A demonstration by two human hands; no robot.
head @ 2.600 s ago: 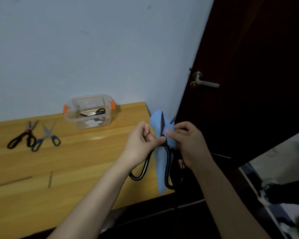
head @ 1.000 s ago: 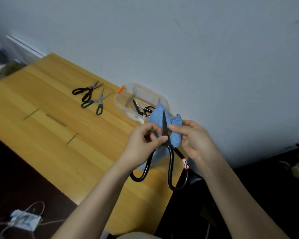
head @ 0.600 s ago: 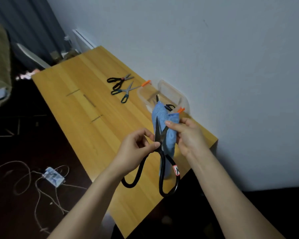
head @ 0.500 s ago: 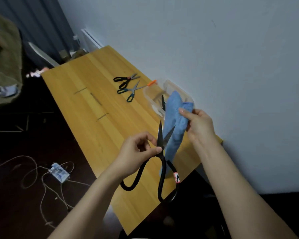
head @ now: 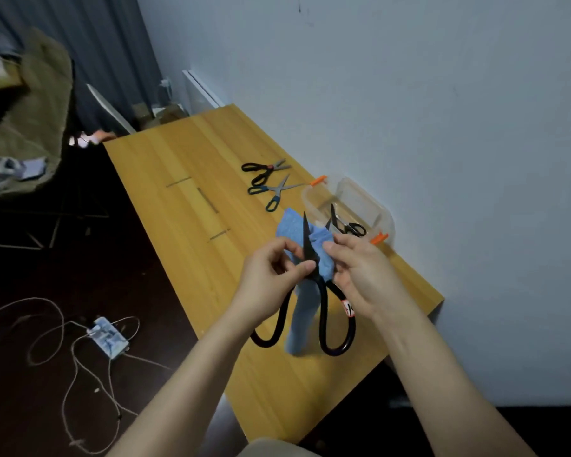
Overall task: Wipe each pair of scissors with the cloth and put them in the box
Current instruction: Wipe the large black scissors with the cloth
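Blue cloth (head: 290, 229) is brought back against the blades of the big scissors (head: 308, 249). Half a second earlier it was lifted clear of them to the right, and the blades stood a little apart. Now the blades are seen closed to one point. The cloth is folded behind them and to their right, and its tail hangs down between the two handle loops. It is judged that another wiping stroke is being started, so this pair is not yet ready for the box (head: 360, 196).

The big scissors are held upright above the near end of the table (head: 185, 179) by the left hand (head: 271, 275). This hand is closed on them near the pivot, with thumb and forefinger pinched together. The right hand (head: 360, 272) is curled too, and the cloth is pinched by it against the right side of the blades.

A small pair (head: 346, 225) is already lying in the box, by the wall. A black pair (head: 261, 168) and a blue pair (head: 274, 192) are left on the table just beside the box, untouched.
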